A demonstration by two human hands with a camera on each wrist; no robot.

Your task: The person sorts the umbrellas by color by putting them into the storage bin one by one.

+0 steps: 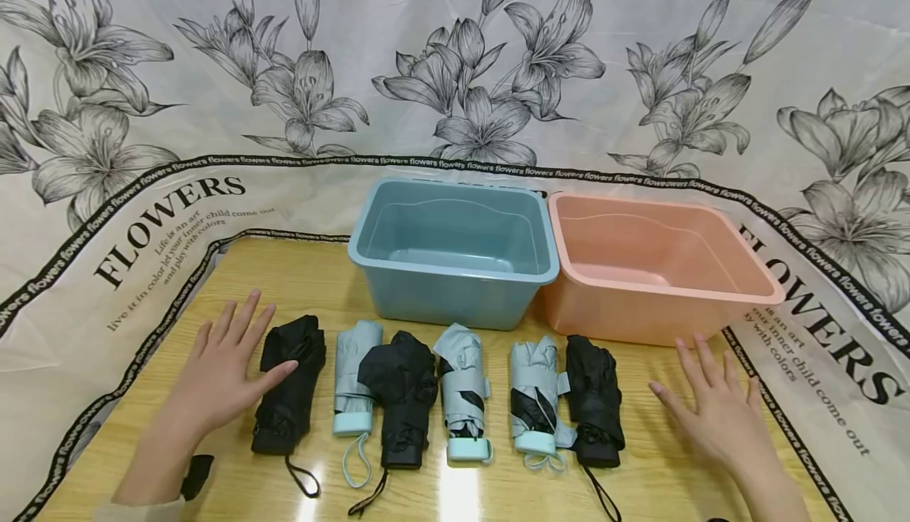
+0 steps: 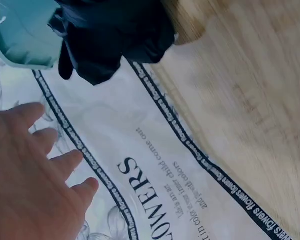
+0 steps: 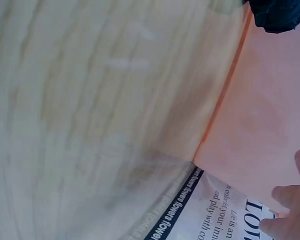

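Observation:
My left hand (image 1: 226, 372) is spread flat with straight fingers at the left, its thumb over the leftmost black folded umbrella (image 1: 290, 384); whether they touch I cannot tell. To the right, fingers spread, my right hand (image 1: 721, 403) is near the pink bin and holds nothing. Between the hands lie several folded umbrellas in a row, handles toward me: a light blue one (image 1: 358, 364), a black one (image 1: 405, 396) overlapping it, a light blue one (image 1: 462, 380), another light blue one (image 1: 533, 384), and a black one (image 1: 596, 396) beside it. In the left wrist view, a black umbrella (image 2: 115, 35) shows at the top.
Behind the row a blue bin (image 1: 455, 297) stands next to a pink bin (image 1: 640, 313), both without visible contents. They rest on a wooden table (image 1: 327, 494). A white flower-printed cloth (image 1: 455, 56) hangs behind and runs along both table sides.

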